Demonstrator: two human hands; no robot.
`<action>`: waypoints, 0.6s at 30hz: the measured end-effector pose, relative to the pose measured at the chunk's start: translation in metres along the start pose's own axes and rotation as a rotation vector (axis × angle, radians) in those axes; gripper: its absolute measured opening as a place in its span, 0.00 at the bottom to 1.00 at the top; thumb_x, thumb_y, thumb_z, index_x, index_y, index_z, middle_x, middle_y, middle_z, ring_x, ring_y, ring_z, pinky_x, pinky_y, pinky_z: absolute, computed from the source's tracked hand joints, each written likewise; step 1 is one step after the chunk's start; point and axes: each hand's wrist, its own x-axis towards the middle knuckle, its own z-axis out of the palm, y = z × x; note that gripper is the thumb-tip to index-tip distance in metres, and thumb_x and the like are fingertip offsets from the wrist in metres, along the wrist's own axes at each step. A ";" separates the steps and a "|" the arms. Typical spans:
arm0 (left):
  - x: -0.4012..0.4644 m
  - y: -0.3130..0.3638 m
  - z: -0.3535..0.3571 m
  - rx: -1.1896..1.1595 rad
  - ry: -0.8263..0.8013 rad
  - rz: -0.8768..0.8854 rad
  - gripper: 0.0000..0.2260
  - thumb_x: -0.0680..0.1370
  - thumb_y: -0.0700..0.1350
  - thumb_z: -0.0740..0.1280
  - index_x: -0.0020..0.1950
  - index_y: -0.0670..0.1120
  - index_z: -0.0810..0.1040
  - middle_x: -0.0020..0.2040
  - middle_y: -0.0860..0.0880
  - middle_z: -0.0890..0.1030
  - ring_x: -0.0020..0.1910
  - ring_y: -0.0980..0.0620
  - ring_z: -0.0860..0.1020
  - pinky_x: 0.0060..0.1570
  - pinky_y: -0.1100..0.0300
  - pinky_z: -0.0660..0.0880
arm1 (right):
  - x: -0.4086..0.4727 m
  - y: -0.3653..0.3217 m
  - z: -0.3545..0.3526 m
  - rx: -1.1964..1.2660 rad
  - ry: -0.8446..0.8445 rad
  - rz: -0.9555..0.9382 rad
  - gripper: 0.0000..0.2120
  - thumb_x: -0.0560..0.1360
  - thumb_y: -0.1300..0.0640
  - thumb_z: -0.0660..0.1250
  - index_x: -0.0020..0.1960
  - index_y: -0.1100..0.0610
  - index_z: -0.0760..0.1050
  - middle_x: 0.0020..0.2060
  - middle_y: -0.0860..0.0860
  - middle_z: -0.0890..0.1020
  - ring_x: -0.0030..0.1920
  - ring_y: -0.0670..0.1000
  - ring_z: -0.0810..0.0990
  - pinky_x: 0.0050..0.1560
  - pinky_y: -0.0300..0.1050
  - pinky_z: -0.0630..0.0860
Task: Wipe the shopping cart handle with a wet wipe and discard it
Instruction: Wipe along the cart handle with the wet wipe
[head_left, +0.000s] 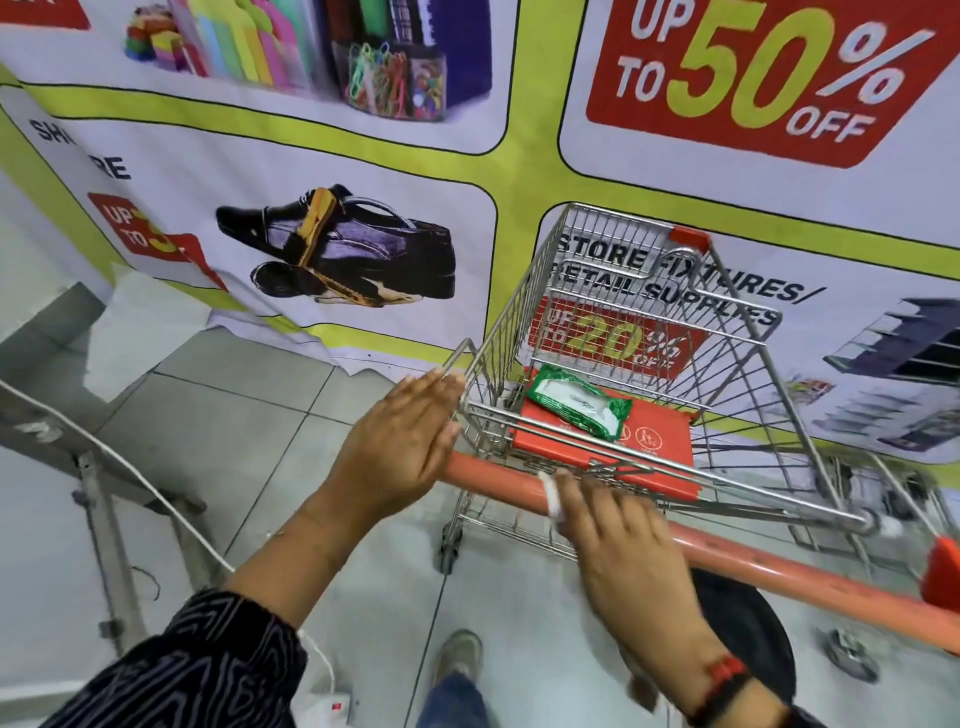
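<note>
Right hand (618, 540), nearer, presses a crumpled white wet wipe (551, 499) onto the long orange plastic cart handle (498, 475), which runs far-left to near-right, while the left hand (400, 447) hovers flat and empty at its far-left end.

An orange cart handle (727, 558) was seen running diagonally across the wire shopping cart (613, 332). A white wet wipe (551, 501) was pressed against the handle's upper part. A green wipes pack (579, 402) was laid flat on the red seat flap.

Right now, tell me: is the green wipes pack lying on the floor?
No, the green wipes pack lies on the red child-seat flap inside the cart.
</note>
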 end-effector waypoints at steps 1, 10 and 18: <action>-0.005 -0.002 0.002 0.033 -0.007 0.024 0.25 0.80 0.51 0.43 0.64 0.37 0.69 0.62 0.39 0.76 0.63 0.41 0.72 0.65 0.46 0.62 | -0.007 0.008 0.000 -0.008 -0.010 0.021 0.23 0.67 0.58 0.52 0.61 0.61 0.66 0.41 0.55 0.84 0.36 0.56 0.81 0.43 0.48 0.79; -0.010 0.002 0.006 0.084 0.070 0.012 0.21 0.80 0.46 0.44 0.64 0.36 0.67 0.63 0.36 0.73 0.65 0.41 0.66 0.69 0.61 0.54 | 0.037 -0.059 0.004 0.018 0.100 -0.030 0.22 0.67 0.57 0.50 0.60 0.58 0.64 0.44 0.51 0.84 0.39 0.52 0.81 0.42 0.43 0.79; -0.010 0.004 0.007 0.121 0.089 0.014 0.23 0.80 0.45 0.43 0.62 0.34 0.69 0.60 0.33 0.75 0.59 0.36 0.74 0.69 0.60 0.54 | -0.048 0.058 0.009 -0.098 0.123 0.078 0.21 0.67 0.56 0.53 0.59 0.61 0.66 0.39 0.57 0.84 0.41 0.57 0.71 0.45 0.51 0.69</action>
